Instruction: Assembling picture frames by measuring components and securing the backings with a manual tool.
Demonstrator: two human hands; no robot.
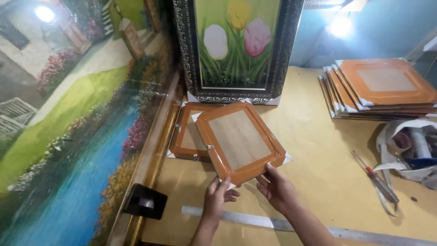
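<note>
Yellow-brown worktable (314,150) seen from above, with a large landscape painting (68,118) leaning along its left edge. Fingers of the left hand (217,197) curl closed around the near corner of an orange picture frame (240,141), thumb on top; fingers of the right hand (277,189) pinch the same frame's near edge just beside it, thumb pressed on the rim. Held back side up and tilted, the frame hangs above the table's middle, overlapping a second orange frame (184,136) that lies flat beneath it. Behind both stands a dark ornate-framed tulip painting (236,48). A metal ruler (291,225) lies along the near edge below the wrists. A screwdriver (375,180) and white bag (409,150) sit toward the right edge, and a stack of orange frames (382,89) occupies the far right corner.
</note>
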